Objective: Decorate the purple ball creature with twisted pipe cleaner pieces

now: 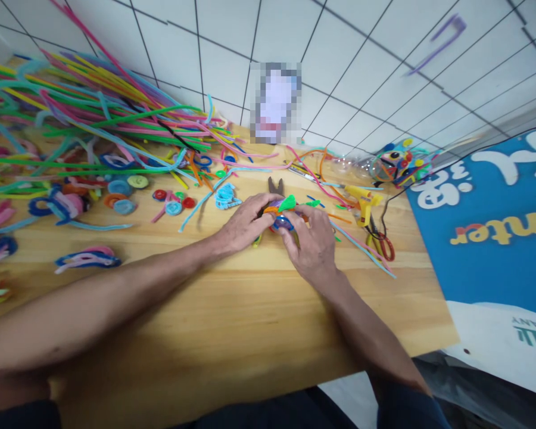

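A small, bright pipe-cleaner craft piece [287,204] with green, orange and blue parts sits between my two hands over the wooden table. My left hand [256,215] grips its left side, fingers closed. From the right, my right hand [311,241] pinches the piece with bent fingers, which cover much of it. Just beyond my hands the dark jaws of pliers [276,186] stick out; their handles are mostly hidden. Light-blue coiled pipe cleaner [227,196] lies left of my left hand.
A large heap of pipe cleaners [116,113] fills the back left, with coiled discs [120,193] before it. At right are a yellow glue gun [362,204], red-handled scissors [386,245] and a decorated clear ball [390,164]. A blurred phone [277,104] leans against the tiled wall.
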A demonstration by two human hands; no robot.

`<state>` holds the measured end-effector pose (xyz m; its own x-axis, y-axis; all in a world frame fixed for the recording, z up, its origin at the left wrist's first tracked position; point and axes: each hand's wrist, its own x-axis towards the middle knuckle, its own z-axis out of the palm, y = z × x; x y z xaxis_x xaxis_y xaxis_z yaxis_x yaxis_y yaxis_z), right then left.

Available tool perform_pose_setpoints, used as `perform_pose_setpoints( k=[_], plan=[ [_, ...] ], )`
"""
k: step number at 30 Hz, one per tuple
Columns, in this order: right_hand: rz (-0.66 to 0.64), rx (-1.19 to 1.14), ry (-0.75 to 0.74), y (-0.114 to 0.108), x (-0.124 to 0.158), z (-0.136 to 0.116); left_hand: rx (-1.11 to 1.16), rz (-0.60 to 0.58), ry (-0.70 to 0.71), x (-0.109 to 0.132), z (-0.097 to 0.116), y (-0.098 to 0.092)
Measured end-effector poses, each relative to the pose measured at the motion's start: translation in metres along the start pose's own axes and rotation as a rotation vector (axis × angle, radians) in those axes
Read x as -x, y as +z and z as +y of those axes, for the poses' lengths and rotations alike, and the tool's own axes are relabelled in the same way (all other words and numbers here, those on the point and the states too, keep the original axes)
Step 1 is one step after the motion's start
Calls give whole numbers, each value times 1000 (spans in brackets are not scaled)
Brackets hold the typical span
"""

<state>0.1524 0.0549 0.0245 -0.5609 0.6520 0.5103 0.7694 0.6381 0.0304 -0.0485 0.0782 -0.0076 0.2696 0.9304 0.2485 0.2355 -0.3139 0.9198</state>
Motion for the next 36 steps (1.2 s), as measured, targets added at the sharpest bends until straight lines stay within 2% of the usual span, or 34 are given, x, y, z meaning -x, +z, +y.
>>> perform_pose_setpoints(
  k=[8, 12, 14, 17, 18, 23, 28, 36],
  plan=[
    [29, -4, 2, 2, 1, -3, 28, -14, -14, -1, 2, -1],
    [1, -17, 19, 2, 2, -3, 11, -18, -3, 3, 0, 1],
    [-4, -21, 28, 3, 2, -3, -50, 95, 39, 7, 1, 1],
    [6, -18, 31, 3, 2, -2, -191, 352, 139, 17, 7, 3],
    [6, -13, 30, 3, 2, -3, -218, 385, 169, 20, 9, 4],
    [12, 3, 38, 3, 1, -5, -254, 288, 207, 32, 17, 12],
    [-10, -7, 47, 2, -1, -7, -258, 323, 99, 32, 18, 13],
    [22, -4, 61, 6, -2, -9, -297, 262, -27, 46, 27, 13]
  ],
)
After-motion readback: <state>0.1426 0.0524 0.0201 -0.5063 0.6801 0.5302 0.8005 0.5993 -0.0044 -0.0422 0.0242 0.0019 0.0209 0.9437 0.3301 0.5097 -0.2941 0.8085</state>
